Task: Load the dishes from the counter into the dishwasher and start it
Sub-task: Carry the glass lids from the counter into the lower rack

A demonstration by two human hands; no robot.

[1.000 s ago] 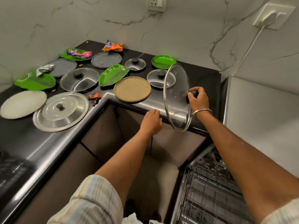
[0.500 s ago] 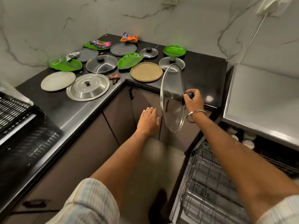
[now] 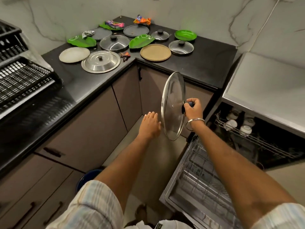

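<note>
Right hand (image 3: 193,108) grips the knob of the glass lid (image 3: 173,106), fingers curled round it. Lid is held on edge, clear of the worktop (image 3: 209,63), just left of the open dishwasher (image 3: 257,146) and above its pulled-out lower rack (image 3: 203,184). Left hand (image 3: 149,124) flat, fingers straight, holding nothing, just left of the lid. Other lids and plates lie on the worktop, including steel lid (image 3: 101,61) and brown plate (image 3: 155,52).
</note>
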